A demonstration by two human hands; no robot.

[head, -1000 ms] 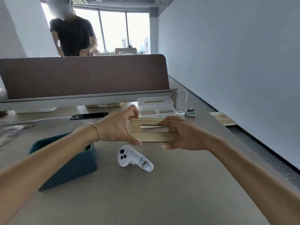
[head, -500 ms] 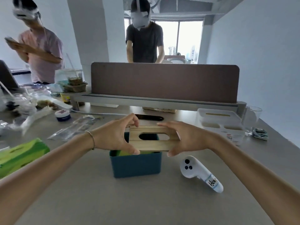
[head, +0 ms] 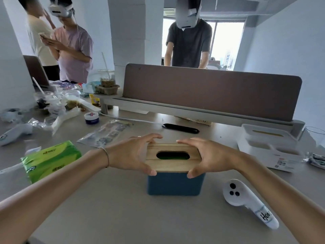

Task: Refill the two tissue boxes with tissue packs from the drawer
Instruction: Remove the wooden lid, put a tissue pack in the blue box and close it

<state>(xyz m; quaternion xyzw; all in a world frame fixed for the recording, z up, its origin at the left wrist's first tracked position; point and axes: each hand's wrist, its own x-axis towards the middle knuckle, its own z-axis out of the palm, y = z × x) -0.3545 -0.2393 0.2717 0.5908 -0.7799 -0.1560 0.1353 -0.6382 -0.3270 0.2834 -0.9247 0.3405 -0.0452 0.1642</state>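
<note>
A dark blue tissue box stands on the desk in front of me. A wooden lid with an oval slot rests on top of it; green shows through the slot. My left hand grips the lid's left end and my right hand grips its right end. A green tissue pack lies on the desk to the left. A white tissue box with a slotted lid and front compartments sits at the right.
A white controller lies right of the blue box, another at far left. A black case, a small jar and plastic packets lie behind. A brown divider crosses the desk; three people stand beyond.
My view swung left and both hands carried the wooden lid from near the white box over to the blue box and lowered it onto the top.
</note>
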